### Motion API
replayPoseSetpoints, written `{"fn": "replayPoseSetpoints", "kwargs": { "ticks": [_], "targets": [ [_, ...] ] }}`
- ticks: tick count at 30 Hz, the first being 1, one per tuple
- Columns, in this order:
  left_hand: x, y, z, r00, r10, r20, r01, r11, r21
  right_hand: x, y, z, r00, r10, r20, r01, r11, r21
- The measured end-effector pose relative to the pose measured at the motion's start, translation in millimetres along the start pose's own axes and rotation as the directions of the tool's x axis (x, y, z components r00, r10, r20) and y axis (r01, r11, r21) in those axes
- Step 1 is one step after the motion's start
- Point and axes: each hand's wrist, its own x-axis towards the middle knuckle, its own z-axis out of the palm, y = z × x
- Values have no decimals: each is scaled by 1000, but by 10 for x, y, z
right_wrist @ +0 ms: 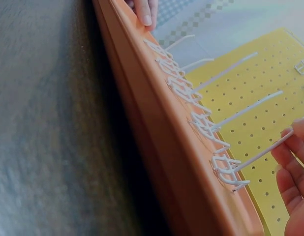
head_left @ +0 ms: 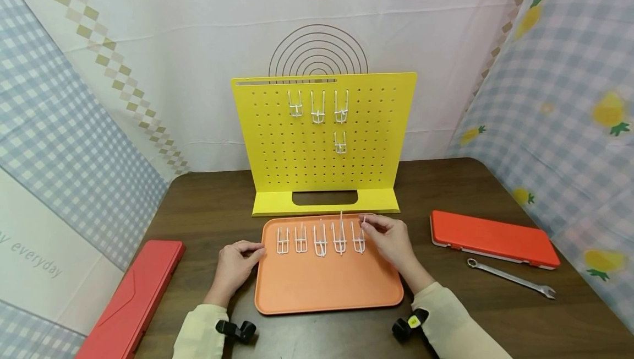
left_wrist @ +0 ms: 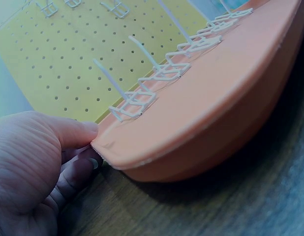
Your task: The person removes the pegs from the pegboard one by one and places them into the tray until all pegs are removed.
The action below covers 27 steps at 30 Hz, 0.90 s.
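An orange tray (head_left: 327,287) lies on the table, with several white wire pegboard hooks (head_left: 320,246) in a row along its far side, their prongs pointing up. My left hand (head_left: 235,265) holds the tray's left rim, thumb on top and fingers below, as the left wrist view shows. At the right end of the row, my right hand (head_left: 391,238) pinches the prong of the last hook (right_wrist: 230,172) between thumb and fingers. That hook's frame stays low over the tray. Behind the tray stands a yellow pegboard (head_left: 297,161), with several similar hooks (head_left: 318,108) hanging on it.
A red case (head_left: 136,293) lies at the left of the table. To the right are an orange-red case (head_left: 495,238) and a combination wrench (head_left: 510,277). The pegboard's base (head_left: 274,203) sits just beyond the tray's far edge. Patterned cloth hangs around the table.
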Motion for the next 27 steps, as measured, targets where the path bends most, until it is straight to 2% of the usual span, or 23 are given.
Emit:
{"fn": "replayPoseSetpoints", "kwargs": {
  "ticks": [6, 15, 18, 22, 27],
  "targets": [
    [-14, -15, 0, 1000, -9, 8, 9, 1000, 2, -25, -13, -11, 1000, 25, -6, -25, 999, -45],
    [-19, -16, 9, 1000, -3, 13, 3, 1000, 5, 21, -90, -135, 999, -3, -41, 0, 997, -81],
    [-11, -12, 16, 1000, -7, 14, 7, 1000, 3, 138, -14, -217, 997, -48, -61, 43, 996, -77],
    [-9, -7, 10, 1000, -11, 14, 11, 1000, 3, 389, 31, -323, 987, -147, -67, 137, 981, -140],
    [1, 5, -10, 1000, -10, 9, 10, 1000, -14, 735, -244, -422, 975, -220, -33, 210, 958, -193]
  ]
}}
